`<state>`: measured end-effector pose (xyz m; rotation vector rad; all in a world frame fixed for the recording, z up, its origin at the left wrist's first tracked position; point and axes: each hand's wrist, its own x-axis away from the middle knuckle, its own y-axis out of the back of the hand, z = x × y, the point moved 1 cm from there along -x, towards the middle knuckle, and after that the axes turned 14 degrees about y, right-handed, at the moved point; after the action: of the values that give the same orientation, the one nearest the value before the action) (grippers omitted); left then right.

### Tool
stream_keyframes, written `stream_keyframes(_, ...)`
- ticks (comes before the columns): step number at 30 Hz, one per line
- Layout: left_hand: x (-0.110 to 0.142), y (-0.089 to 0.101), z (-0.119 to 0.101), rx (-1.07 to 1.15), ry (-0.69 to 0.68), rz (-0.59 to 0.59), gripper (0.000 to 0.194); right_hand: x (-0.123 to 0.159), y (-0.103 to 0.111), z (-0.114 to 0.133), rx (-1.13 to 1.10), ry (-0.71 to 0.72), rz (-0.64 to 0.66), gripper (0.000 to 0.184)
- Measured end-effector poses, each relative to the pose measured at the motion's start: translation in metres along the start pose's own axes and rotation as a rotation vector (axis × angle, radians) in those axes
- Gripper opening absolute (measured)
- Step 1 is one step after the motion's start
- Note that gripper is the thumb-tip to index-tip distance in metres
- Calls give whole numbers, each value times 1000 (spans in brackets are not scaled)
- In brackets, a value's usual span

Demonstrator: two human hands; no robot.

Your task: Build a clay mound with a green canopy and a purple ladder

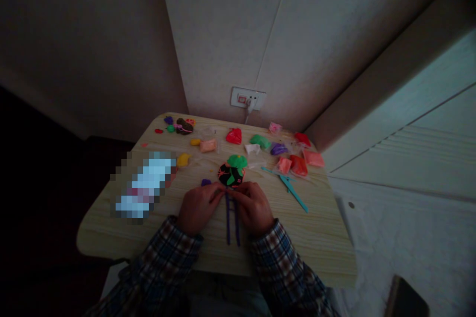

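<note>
Two thin purple clay strips (232,220) lie side by side on the pale wooden table (320,237), running toward me. My left hand (198,207) and my right hand (253,206) meet at the strips' far ends, fingers pinched together on them. Just beyond my fingertips sits a round black clay figure (229,175) with pink marks and a green cap (237,161). A small purple lump (206,182) lies by my left hand.
Several clay pieces and bagged clay in red, green, purple, orange and yellow are scattered over the far half. Teal plastic tools (293,192) lie to the right. A blurred-out object (143,185) lies at left. A wall socket (247,98) sits behind.
</note>
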<state>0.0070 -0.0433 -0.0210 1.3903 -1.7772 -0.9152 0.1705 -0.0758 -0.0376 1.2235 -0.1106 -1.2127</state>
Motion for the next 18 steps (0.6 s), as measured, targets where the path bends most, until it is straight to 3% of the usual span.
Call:
stream_keyframes(13, -2, -3, 2, 11, -7, -14, 17, 1, -3, 0, 26, 10, -20, 39)
stream_keyframes(18, -2, -4, 4, 28, 3, -17, 18, 4, 0, -4, -42, -63, -113, 40)
